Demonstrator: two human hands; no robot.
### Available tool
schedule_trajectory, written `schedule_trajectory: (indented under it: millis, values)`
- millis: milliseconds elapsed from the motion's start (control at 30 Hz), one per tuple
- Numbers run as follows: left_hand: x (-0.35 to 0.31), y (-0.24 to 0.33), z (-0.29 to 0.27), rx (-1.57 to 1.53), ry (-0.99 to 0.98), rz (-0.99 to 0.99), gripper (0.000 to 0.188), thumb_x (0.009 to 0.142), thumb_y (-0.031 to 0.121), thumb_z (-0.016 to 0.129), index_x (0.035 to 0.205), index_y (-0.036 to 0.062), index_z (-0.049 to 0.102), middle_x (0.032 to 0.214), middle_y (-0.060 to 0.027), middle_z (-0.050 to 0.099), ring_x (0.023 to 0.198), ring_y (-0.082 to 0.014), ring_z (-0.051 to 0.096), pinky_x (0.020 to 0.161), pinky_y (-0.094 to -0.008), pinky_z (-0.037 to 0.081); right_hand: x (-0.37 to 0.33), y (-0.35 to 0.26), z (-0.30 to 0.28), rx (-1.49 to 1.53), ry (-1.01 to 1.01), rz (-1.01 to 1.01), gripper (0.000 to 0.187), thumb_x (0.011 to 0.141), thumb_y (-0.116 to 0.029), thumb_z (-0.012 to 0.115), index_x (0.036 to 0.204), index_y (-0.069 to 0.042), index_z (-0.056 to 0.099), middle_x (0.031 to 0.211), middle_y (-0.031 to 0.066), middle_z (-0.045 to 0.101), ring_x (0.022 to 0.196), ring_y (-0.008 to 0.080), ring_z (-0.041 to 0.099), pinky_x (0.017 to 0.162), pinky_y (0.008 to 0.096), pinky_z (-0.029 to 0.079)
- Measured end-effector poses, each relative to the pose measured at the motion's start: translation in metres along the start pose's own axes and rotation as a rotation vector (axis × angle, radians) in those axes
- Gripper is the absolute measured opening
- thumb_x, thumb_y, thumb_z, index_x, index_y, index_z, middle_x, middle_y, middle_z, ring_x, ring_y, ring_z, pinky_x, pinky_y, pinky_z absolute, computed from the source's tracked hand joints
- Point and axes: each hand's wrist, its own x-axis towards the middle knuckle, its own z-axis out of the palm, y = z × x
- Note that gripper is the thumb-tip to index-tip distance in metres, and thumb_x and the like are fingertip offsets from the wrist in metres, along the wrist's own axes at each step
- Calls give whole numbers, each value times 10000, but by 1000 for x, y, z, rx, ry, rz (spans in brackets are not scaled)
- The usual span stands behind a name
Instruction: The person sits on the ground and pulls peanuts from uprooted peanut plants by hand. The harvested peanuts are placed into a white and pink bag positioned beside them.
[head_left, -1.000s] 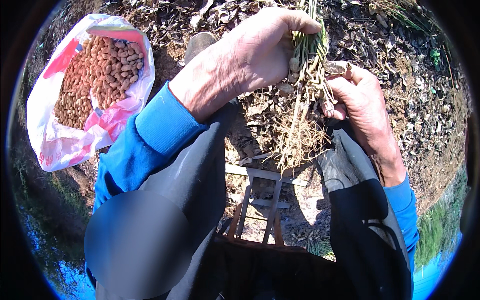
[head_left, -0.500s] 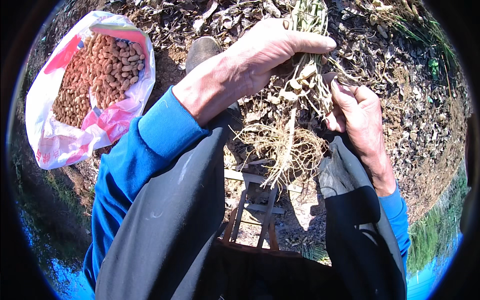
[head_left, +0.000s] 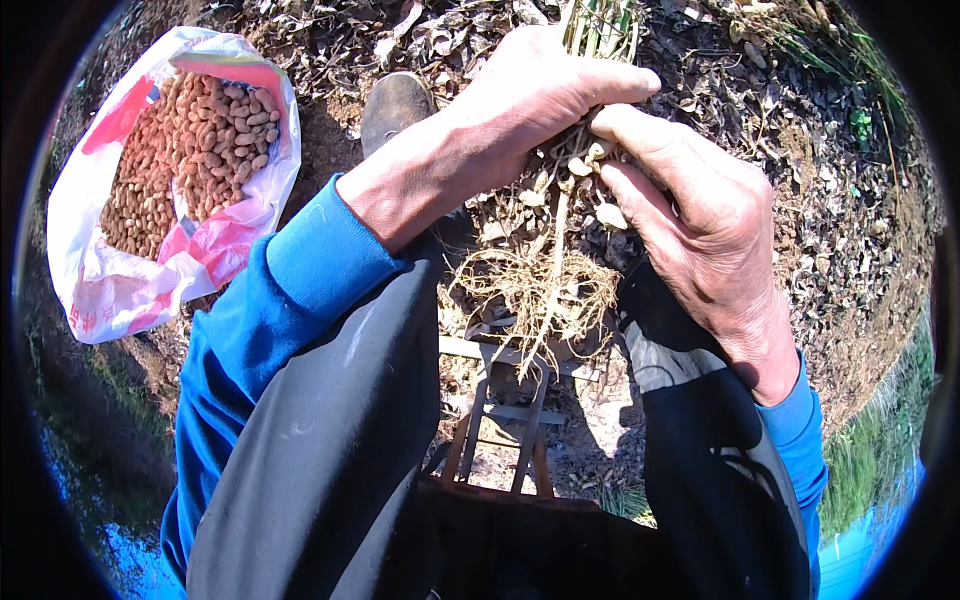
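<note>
My left hand (head_left: 545, 88) is wrapped round the stems of a dried peanut plant (head_left: 559, 235), its thumb laid across them. Green-tan stalks rise beyond the fist, and a tangle of fine pale roots hangs toward me between my knees. Several peanut pods (head_left: 609, 215) cling below the grip. My right hand (head_left: 700, 205) is closed at the plant, thumb and forefinger pinching among the pods just beside my left thumb. Its other fingers are curled under and partly hidden.
At the left stands an open white and pink plastic bag (head_left: 75, 245) holding many loose peanuts (head_left: 205, 150). A slatted wooden frame (head_left: 510, 412) lies below the roots. Dry leaves (head_left: 800, 150) litter the soil, and my shoe (head_left: 395, 108) is beyond my left forearm.
My right hand has moved up and left, from the side of the plant to the pods by my left thumb. The plant and its roots have shifted slightly left.
</note>
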Motion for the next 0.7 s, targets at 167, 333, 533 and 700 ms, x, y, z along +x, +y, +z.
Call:
schedule_trajectory:
  millis: [167,333,533,700]
  values:
    - [-4,8,6,-41,11,-57,155,813,145,703,848,-4,682,729,-66,668,599,-117,636,520,-264,535,-6,6,5,10,134,-29,257,811,-26,693,1065,-42,656,873,124,678,737,263,683,636,314,548]
    - [-2,0,2,-147,-24,-4,123,784,97,699,820,-19,681,725,-62,677,598,-115,640,532,-250,524,-6,5,8,290,314,207,179,855,-11,678,1032,13,668,897,99,698,743,135,660,679,226,519]
    - [-6,11,8,23,67,-26,107,764,130,674,749,28,645,648,-14,618,532,-74,539,468,-254,424,-6,-1,16,493,508,462,159,898,-32,664,1044,29,667,875,-17,647,724,23,520,659,179,450]
    - [-7,26,23,106,52,-22,88,766,114,643,749,29,626,636,21,569,555,-37,469,483,-249,383,-8,-2,7,599,480,669,132,933,-115,627,985,-1,666,683,-65,536,633,-3,420,529,182,318]
